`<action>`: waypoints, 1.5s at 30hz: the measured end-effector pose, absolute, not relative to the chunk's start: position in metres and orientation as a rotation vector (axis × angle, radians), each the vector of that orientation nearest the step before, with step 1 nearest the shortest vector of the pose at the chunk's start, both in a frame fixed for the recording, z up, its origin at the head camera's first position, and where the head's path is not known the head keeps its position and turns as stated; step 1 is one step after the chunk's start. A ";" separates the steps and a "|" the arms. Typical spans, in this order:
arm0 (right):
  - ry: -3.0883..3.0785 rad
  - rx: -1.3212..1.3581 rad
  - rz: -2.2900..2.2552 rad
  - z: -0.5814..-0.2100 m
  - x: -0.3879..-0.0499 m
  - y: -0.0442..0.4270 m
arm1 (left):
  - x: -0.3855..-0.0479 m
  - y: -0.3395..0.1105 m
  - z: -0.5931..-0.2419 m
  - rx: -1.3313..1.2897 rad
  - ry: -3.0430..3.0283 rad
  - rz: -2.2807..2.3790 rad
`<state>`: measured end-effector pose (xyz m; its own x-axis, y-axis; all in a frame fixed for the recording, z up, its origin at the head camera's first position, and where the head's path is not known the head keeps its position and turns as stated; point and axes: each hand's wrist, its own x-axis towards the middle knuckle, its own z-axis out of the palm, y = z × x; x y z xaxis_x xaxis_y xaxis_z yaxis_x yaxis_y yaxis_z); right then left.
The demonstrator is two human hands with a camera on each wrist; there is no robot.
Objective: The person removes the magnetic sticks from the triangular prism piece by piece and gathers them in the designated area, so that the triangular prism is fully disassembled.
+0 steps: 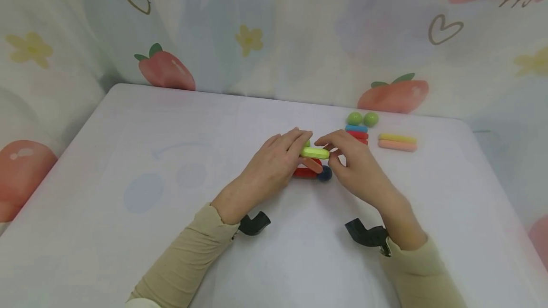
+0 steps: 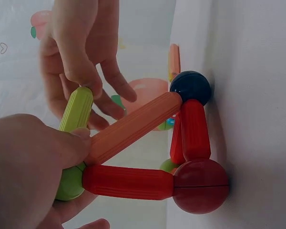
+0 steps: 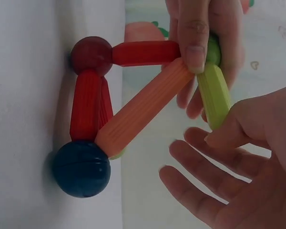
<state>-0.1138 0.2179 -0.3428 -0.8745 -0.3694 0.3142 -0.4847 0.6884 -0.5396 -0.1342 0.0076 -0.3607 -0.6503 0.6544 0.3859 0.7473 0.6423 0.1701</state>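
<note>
A magnetic stick-and-ball frame stands on the table, with a dark blue ball point(image 3: 82, 168), a dark red ball point(image 2: 200, 186), red rods point(image 2: 128, 182) and a slanting orange rod point(image 3: 145, 106). My left hand point(image 1: 274, 160) grips the green ball point(image 2: 70, 183) at its top corner, thumb in front and fingers behind. From that ball a yellow-green rod point(image 1: 315, 153) sticks out toward my right hand point(image 1: 359, 168). The right thumb touches the rod's free end, while the other fingers spread loosely beside it. Another green ball point(image 2: 168, 166) lies partly hidden behind the frame.
Behind my right hand lie two green balls point(image 1: 362, 119), a blue rod point(image 1: 356, 129) and red rods point(image 1: 357, 135), partly covered by the hand. Farther right are a yellow rod point(image 1: 398, 138) and a peach rod point(image 1: 397, 145). A patterned curtain point(image 1: 274, 37) hangs behind the white table point(image 1: 128, 251).
</note>
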 end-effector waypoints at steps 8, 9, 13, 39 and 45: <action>-2.772 0.788 0.933 -0.336 -0.104 0.209 | -0.134 0.008 -0.362 -1.134 -2.575 -0.450; -2.775 0.793 0.936 -0.336 -0.103 0.209 | -0.134 0.008 -0.362 -1.135 -2.571 -0.454; -2.787 0.786 0.954 -0.335 -0.101 0.206 | -0.134 0.008 -0.362 -1.133 -2.579 -0.446; -2.668 0.678 0.903 -0.341 -0.104 0.196 | -0.133 0.007 -0.360 -1.125 -2.602 -0.426; -2.702 0.547 0.805 -0.343 -0.107 0.201 | -0.133 0.006 -0.360 -1.124 -2.605 -0.434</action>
